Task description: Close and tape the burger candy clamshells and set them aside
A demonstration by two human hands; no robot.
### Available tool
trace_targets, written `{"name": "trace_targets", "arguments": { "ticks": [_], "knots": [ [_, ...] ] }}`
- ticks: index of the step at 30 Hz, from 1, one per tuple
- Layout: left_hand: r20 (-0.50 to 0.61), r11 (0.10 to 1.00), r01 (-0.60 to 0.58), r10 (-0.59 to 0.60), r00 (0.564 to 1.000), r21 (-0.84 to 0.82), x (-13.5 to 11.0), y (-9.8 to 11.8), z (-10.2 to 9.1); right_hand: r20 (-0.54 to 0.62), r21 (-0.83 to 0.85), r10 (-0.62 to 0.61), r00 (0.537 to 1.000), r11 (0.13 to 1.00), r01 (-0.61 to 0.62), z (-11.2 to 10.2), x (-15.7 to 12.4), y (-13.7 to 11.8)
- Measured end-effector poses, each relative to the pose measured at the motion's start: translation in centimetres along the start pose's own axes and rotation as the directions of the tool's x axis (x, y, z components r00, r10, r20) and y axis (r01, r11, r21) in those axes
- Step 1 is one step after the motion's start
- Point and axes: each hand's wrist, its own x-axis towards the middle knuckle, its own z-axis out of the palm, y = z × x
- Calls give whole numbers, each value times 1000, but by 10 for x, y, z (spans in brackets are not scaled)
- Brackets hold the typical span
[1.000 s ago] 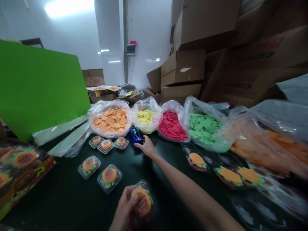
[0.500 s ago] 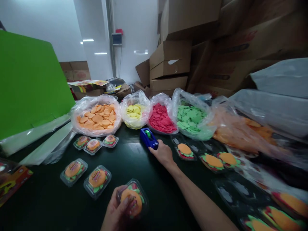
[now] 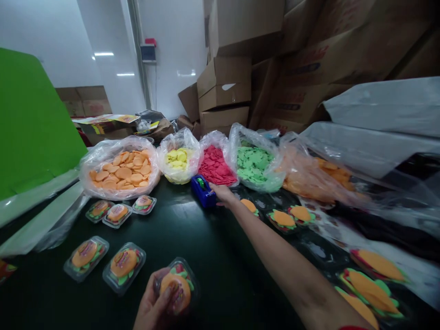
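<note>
My left hand [image 3: 151, 302] is closed round a clear plastic clamshell with a burger-shaped candy [image 3: 176, 288] inside, held low near the front edge of the dark table [image 3: 195, 243]. My right arm reaches far forward. My right hand [image 3: 222, 193] rests against the blue tape dispenser [image 3: 202, 190], which stands in front of the bag of red pieces [image 3: 216, 165]. The fingers on the dispenser are partly hidden, so its grip is unclear.
Bags of orange [image 3: 120, 169], yellow [image 3: 178, 158] and green pieces [image 3: 252, 164] line the back. Packed burger clamshells [image 3: 123, 263] lie at left; open trays with burgers [image 3: 283, 219] lie at right. A green board [image 3: 30, 123] stands left, cardboard boxes [image 3: 225, 87] behind.
The view has swung right, so everything shifted left in frame. My right hand stays at the blue tape dispenser, which sits further right along the bags than a second ago. My left hand keeps the clamshell.
</note>
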Motion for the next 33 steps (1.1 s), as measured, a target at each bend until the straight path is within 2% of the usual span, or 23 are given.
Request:
{"name": "trace_targets", "arguments": {
  "ticks": [3,5,9,13,16,22,28,30,33],
  "knots": [
    [-3,1000,10,-10,1000,5,1,-2,-1,15,-3,149,989,989,-148,9,6,-11],
    [6,1000,3,-3,1000,0,2,-4,-3,7,21,181,983,983,-181,12,4,-15],
    [4,1000,4,-4,1000,-4,4,-6,-5,-22,106,130,991,986,-127,15,-13,-12],
    [14,1000,0,-1,1000,19,3,-4,-3,-117,165,42,992,986,-22,21,-34,4],
    [12,1000,-8,8,1000,21,0,-1,1,-143,179,31,989,984,-5,25,-45,17],
    [-14,999,-27,28,1000,43,-5,0,6,-78,168,88,993,983,-73,26,-44,31],
    [7,996,-32,31,999,78,-7,6,7,-70,151,136,988,981,-124,27,-34,24],
    [39,996,-46,43,998,80,-9,10,8,-25,154,120,993,981,-114,26,-49,21],
    [80,995,-67,61,995,69,-13,15,9,127,189,55,990,979,-78,16,-98,23]
  ]
}}
